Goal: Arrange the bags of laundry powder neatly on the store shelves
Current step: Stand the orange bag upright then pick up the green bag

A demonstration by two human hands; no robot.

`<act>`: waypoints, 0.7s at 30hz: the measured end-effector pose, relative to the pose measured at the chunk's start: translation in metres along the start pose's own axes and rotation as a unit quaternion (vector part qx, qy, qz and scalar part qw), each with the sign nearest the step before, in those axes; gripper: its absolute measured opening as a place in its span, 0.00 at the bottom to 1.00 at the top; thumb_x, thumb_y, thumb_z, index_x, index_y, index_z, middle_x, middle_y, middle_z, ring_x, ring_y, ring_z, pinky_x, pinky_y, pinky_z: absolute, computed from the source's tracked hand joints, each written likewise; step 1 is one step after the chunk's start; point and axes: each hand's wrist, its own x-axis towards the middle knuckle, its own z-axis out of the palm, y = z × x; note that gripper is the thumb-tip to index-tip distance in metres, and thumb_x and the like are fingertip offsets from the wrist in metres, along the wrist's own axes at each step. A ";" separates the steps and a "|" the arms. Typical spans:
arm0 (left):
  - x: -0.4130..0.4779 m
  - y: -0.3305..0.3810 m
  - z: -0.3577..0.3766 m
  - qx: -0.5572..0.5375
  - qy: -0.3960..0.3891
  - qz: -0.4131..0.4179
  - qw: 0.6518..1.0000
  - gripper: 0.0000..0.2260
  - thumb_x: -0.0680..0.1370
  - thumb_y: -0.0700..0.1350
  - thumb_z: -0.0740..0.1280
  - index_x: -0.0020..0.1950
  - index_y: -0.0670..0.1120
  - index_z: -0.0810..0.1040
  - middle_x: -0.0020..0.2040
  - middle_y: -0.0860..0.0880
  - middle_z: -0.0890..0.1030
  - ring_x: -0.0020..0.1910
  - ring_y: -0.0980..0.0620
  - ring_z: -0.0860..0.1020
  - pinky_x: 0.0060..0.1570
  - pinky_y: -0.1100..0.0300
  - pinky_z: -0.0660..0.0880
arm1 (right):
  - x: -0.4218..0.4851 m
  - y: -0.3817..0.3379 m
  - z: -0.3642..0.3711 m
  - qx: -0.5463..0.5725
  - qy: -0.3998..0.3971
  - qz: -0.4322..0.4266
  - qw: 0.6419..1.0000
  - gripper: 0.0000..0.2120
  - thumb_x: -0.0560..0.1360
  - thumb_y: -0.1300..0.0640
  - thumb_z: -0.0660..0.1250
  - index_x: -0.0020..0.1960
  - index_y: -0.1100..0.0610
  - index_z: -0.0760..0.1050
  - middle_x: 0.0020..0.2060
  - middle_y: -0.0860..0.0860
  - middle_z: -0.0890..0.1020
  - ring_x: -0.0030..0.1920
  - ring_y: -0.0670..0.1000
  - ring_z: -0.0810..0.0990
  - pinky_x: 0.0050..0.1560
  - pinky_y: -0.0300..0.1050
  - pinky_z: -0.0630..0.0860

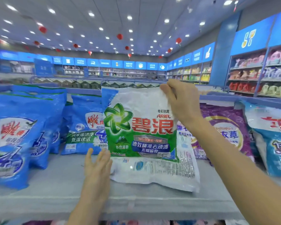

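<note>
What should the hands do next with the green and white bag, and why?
Probably slide the green and white bag back into the gap between the blue bag and the purple bag. The right hand pinches its top corner, the left hand lies open by its lower left edge, and it stands nearer the shelf front than those neighbours.

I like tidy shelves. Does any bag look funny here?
Yes. The green and white bag sits crooked, forward of the blue bag and purple bag, its bottom slumped onto the shelf. The right hand pinches its top corner.
</note>
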 end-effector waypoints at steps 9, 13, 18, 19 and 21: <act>0.067 0.064 0.018 0.318 -0.094 0.045 0.943 0.45 0.40 0.61 0.80 0.52 0.43 0.76 0.44 0.44 0.84 0.40 0.48 0.83 0.43 0.51 0.80 | 0.007 -0.005 0.046 0.129 0.028 -0.047 0.990 0.18 0.77 0.48 0.57 0.31 0.54 0.65 0.21 0.41 0.60 0.24 0.39 0.60 0.26 0.38 0.53; 0.074 0.059 0.022 0.276 -0.107 -0.031 0.955 0.25 0.58 0.46 0.79 0.51 0.41 0.77 0.43 0.41 0.83 0.36 0.45 0.83 0.38 0.51 0.80 | -0.007 -0.006 0.068 0.121 -0.014 -0.003 0.993 0.17 0.77 0.50 0.60 0.32 0.56 0.68 0.22 0.43 0.64 0.25 0.47 0.65 0.26 0.44 0.58; 0.083 0.065 0.009 0.247 -0.053 0.014 0.967 0.13 0.69 0.42 0.71 0.52 0.40 0.78 0.37 0.48 0.85 0.37 0.49 0.83 0.36 0.55 0.79 | -0.039 0.005 0.057 0.187 -0.114 0.196 0.956 0.14 0.79 0.46 0.56 0.55 0.55 0.71 0.47 0.46 0.76 0.45 0.47 0.74 0.45 0.46 0.71; 0.087 0.071 0.003 0.236 -0.037 0.026 0.971 0.05 0.73 0.40 0.68 0.48 0.43 0.79 0.33 0.51 0.84 0.34 0.51 0.82 0.32 0.58 0.78 | -0.053 0.008 0.054 0.155 -0.141 0.169 0.963 0.13 0.78 0.46 0.57 0.54 0.54 0.70 0.47 0.45 0.76 0.45 0.46 0.74 0.45 0.43 0.70; 0.092 0.089 -0.004 0.223 0.003 0.067 0.973 0.04 0.75 0.39 0.67 0.44 0.48 0.78 0.30 0.56 0.83 0.34 0.55 0.81 0.33 0.60 0.77 | -0.085 0.001 0.049 0.072 -0.278 0.079 0.954 0.12 0.76 0.44 0.61 0.53 0.51 0.72 0.47 0.44 0.77 0.47 0.46 0.74 0.45 0.40 0.68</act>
